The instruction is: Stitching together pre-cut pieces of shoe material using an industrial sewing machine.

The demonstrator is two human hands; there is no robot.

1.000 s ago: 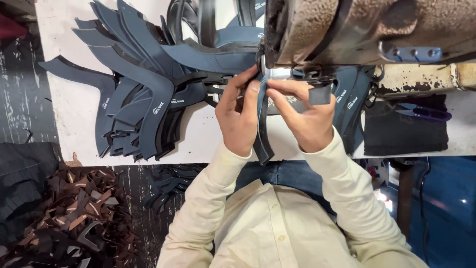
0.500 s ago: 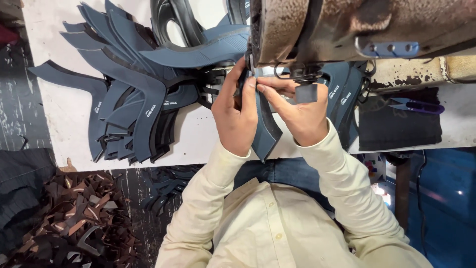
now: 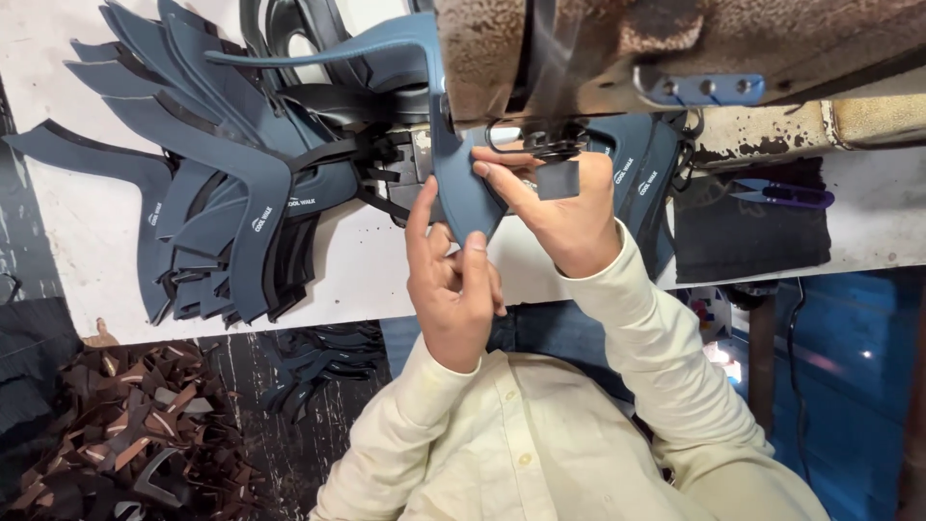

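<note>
A dark blue curved shoe-upper piece [image 3: 461,198] lies under the head of a worn, rusty sewing machine [image 3: 675,39]; its long arm sweeps up and to the left. My left hand [image 3: 453,285] pinches the piece's lower tip between thumb and fingers. My right hand [image 3: 569,217] sits just right of it, with its fingers pressing the piece's edge by the needle area. The needle itself is hidden by the machine head.
A fanned pile of similar blue pieces [image 3: 222,193] covers the white table [image 3: 338,275] on the left. Purple thread snips [image 3: 786,196] rest on a dark cloth [image 3: 752,236] at right. Brown and dark scraps [image 3: 106,444] are heaped on the floor at lower left.
The blue piece has turned under the machine, its long arm now reaching left. My left hand slid down to the lower tip; my right hand stays by the needle.
</note>
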